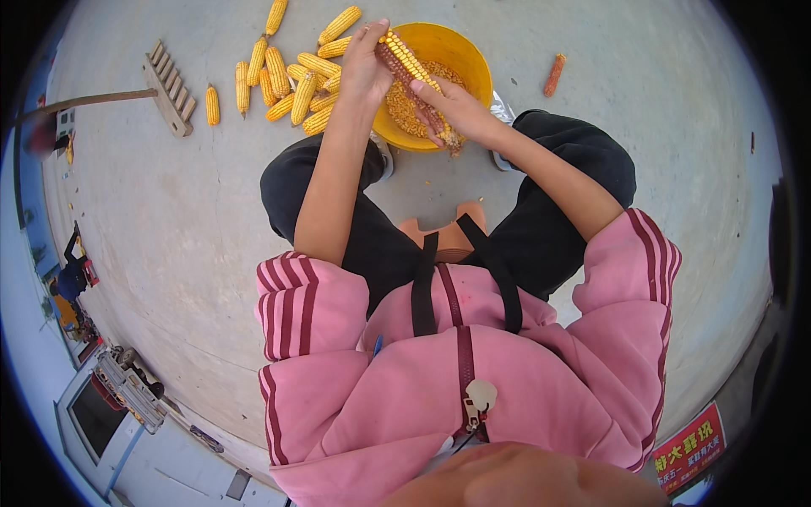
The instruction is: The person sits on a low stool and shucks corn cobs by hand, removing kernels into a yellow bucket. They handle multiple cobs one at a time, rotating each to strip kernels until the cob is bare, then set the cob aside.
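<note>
A partly shelled corn cob point(408, 66) is held between both my hands, slanting over a yellow bucket point(472, 57). Rows of yellow kernels remain along one side of it, while reddish bare cob shows on the other. My left hand point(367, 66) grips its upper end. Around the lower part of the cob, my right hand point(453, 108) is closed, with the thumb lying on the kernels. Loose corn kernels point(405, 111) cover the bottom of the bucket, which stands on the concrete between my feet.
Several unshelled corn ears point(304, 98) lie left of the bucket. A wooden rake point(170, 89) rests farther left. One bare cob point(555, 75) lies to the right. An orange plastic stool point(453, 237) shows beneath me. Another person point(71, 279) and a small cart point(130, 390) are at far left.
</note>
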Motion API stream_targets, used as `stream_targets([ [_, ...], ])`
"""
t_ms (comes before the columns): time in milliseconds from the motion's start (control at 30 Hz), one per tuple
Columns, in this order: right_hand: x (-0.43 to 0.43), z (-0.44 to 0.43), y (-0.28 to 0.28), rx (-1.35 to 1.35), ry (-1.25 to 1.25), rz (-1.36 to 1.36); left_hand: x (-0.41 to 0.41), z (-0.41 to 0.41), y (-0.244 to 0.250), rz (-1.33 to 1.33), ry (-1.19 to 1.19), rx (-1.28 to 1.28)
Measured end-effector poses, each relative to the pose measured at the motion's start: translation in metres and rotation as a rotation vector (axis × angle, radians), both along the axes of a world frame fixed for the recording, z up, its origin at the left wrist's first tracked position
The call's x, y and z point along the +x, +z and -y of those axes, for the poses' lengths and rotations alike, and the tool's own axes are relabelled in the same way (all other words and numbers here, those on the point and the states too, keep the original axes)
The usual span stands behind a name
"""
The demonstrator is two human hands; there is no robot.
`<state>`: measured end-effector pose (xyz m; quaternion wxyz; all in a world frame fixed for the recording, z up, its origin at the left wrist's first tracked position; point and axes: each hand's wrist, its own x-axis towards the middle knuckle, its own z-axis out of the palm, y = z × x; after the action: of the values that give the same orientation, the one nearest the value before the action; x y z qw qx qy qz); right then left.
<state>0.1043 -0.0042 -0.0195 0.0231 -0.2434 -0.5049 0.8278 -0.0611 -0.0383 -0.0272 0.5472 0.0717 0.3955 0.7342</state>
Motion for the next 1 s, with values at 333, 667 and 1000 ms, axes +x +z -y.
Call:
stream_targets([
  [333, 0.000, -0.005, 0.010, -0.061, -0.017, 0.034, 0.013, 0.002, 0.014, 0.016, -0.025, 0.050],
  [667, 0.002, 0.001, -0.001, 0.235, 0.017, 0.055, 0.002, 0.006, 0.000, -0.109, -0.096, -0.031],
  [1000, 0.002, -0.016, 0.009, -0.141, -0.041, 0.065, 0.011, 0.002, 0.004, -0.007, -0.087, 0.077],
])
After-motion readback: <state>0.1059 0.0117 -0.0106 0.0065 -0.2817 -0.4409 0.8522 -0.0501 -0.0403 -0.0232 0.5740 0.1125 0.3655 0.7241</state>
